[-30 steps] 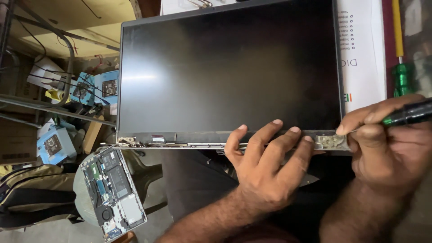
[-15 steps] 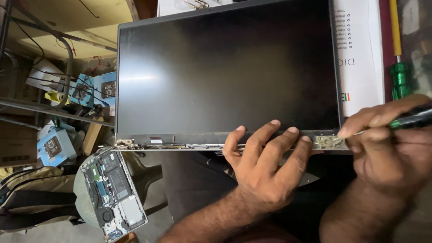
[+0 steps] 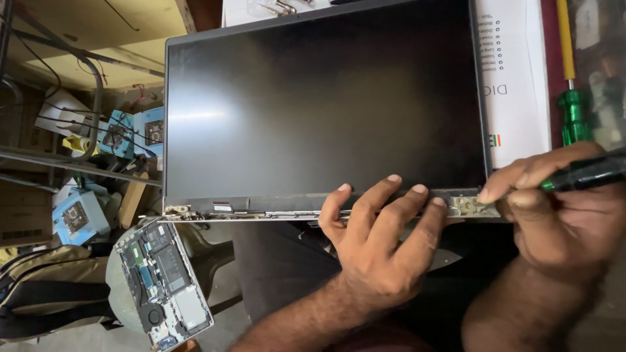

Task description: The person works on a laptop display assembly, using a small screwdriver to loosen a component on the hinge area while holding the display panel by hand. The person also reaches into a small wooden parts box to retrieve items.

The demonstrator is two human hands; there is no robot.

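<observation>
Far to the left, a few small blue boxes with dark chips on top [image 3: 77, 216] sit among loose black wires on the floor. Just right of them lies an opened grey laptop bottom with its green and blue insides showing [image 3: 163, 285].

Above it, the big flat black laptop screen panel [image 3: 323, 107] lies with its near edge toward the person. A thin silver metal strip with small hinges [image 3: 215, 210] runs along that near edge.

The person's left hand [image 3: 381, 251] rests on the near edge of the screen panel, right of the middle. Its fingers are spread apart and the tips press on the dark frame; its grip is not closed around anything.

At the near right corner of the screen panel is a small silver hinge plate [image 3: 471, 205]. The person's right hand [image 3: 561, 218] is there, its grip clamped on a dark screwdriver with a green handle [image 3: 583, 175], one fingertip touching the plate.

Past the right edge of the screen panel lie a white printed box [image 3: 515, 78] and a second screwdriver with a yellow shaft and green handle [image 3: 570, 98].
</observation>
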